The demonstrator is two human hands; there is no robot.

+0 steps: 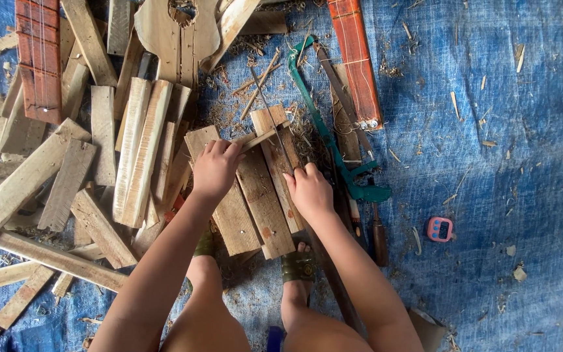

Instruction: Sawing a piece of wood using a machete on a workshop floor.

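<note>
Near the middle of the frame, left hand (215, 168) grips a thin wood strip (260, 137) and right hand (309, 191) closes on a thin blade (275, 127), which probably needs steady straight strokes.

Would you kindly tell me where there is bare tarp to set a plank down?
The blue tarp is mostly bare right of the green saw, around the pink timer. Left of the left hand, the plank pile crowds everything.
</note>
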